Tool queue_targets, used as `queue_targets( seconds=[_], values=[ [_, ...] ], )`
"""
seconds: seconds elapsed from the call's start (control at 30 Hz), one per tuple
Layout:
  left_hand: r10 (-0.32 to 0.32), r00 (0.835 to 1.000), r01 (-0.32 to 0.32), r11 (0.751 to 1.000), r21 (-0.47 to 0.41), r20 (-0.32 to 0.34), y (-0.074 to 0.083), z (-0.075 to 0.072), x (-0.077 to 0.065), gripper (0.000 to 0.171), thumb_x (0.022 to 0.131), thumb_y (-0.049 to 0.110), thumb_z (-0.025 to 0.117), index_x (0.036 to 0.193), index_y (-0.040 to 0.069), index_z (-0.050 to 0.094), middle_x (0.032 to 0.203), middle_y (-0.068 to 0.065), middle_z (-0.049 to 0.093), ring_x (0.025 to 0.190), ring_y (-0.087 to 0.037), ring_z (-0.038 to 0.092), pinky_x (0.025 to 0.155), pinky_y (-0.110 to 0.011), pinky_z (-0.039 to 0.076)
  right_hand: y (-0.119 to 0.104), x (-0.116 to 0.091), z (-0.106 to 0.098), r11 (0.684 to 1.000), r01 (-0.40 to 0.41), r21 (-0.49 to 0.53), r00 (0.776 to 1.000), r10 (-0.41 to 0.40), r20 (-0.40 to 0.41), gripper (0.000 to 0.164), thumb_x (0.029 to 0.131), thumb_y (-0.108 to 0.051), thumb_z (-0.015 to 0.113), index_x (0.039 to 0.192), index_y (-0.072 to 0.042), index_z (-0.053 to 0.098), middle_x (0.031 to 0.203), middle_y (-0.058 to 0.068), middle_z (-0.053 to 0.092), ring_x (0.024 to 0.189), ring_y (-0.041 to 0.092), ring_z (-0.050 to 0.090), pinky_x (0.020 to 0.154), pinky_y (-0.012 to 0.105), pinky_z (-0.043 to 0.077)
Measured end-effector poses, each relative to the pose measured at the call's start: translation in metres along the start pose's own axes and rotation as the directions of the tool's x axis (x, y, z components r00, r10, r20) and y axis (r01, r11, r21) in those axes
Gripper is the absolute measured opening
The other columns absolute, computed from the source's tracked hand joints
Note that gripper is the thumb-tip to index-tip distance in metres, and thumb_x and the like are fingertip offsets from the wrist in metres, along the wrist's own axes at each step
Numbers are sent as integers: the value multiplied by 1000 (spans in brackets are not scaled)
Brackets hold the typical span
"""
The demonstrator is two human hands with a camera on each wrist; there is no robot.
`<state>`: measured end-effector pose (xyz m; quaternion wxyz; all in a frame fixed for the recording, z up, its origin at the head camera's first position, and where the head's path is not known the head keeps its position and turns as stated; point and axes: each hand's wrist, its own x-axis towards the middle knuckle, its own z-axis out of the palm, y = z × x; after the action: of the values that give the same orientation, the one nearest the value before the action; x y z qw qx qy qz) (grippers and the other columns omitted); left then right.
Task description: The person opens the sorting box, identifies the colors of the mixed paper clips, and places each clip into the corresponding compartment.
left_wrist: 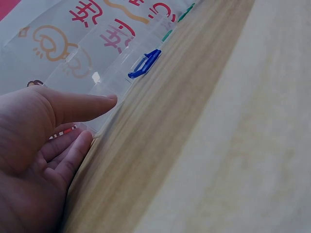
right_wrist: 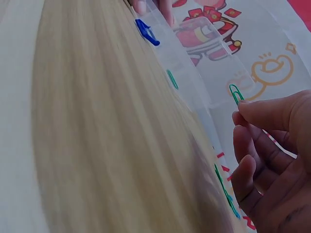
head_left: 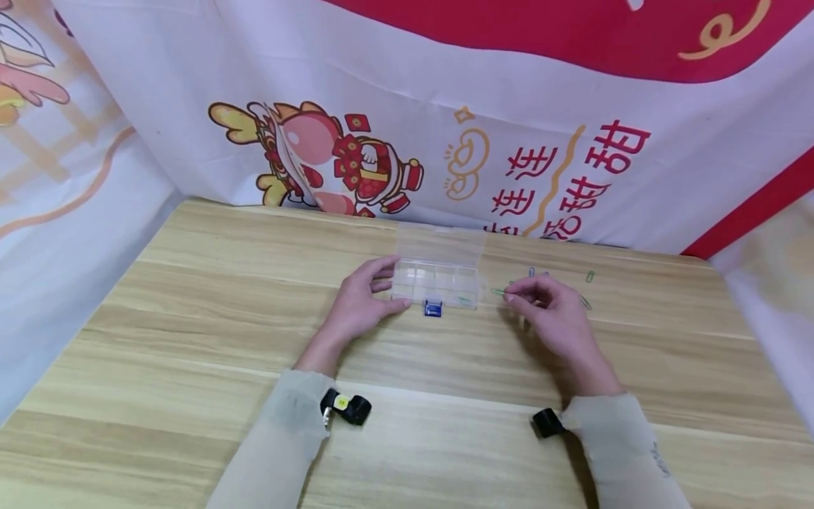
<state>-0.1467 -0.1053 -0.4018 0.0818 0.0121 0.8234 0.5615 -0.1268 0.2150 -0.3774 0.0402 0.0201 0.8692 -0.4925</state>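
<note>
A clear plastic compartment box (head_left: 435, 281) lies on the table with its transparent lid (head_left: 439, 244) raised at the back. My left hand (head_left: 362, 300) holds the box at its left end, thumb along the front side and fingers behind. On the front of the box sits a blue latch (head_left: 433, 308). One green paper clip (right_wrist: 172, 79) lies in the box, near its right front corner. To the right of the box, my right hand (head_left: 553, 311) pinches another green paper clip (right_wrist: 235, 93) between thumb and forefinger, above the table.
Several loose paper clips lie around the right hand, among them a blue one (head_left: 531, 271), a green one (head_left: 590, 276) and another green one (head_left: 586, 302). A printed cloth (head_left: 394, 63) hangs along the back edge of the wooden table (head_left: 432, 452).
</note>
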Motion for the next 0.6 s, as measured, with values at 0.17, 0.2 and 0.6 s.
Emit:
queue_targets(
  seconds=[0.17, 0.2, 0.6],
  values=[
    [-5, 1000, 5, 1000, -1, -1, 0, 0, 0, 80, 89, 10, 89, 159, 21, 52, 155, -11, 59, 139, -32, 63, 120, -43, 54, -4, 6, 9, 1000, -15, 13, 999, 14, 36, 21, 102, -22, 74, 120, -11, 74, 108, 8, 68, 87, 18, 60, 64, 25, 57],
    [-8, 1000, 8, 1000, -1, -2, 0, 0, 0, 80, 89, 10, 89, 159, 21, 52, 154, -10, 59, 139, -32, 63, 120, -43, 54, -5, 7, 11, 1000, -20, 17, 999, 19, 44, 21, 103, -22, 74, 120, -11, 74, 109, 8, 68, 87, 18, 60, 64, 25, 57],
    [-31, 999, 30, 999, -28, -21, 2, 0, 0, 81, 85, 7, 91, 157, 21, 56, 151, -11, 62, 136, -32, 65, 118, -43, 55, -9, 16, 31, 999, -31, 31, 998, 29, 50, 16, 102, -20, 74, 116, -12, 75, 110, 7, 69, 92, 22, 61, 69, 25, 57]
  ],
)
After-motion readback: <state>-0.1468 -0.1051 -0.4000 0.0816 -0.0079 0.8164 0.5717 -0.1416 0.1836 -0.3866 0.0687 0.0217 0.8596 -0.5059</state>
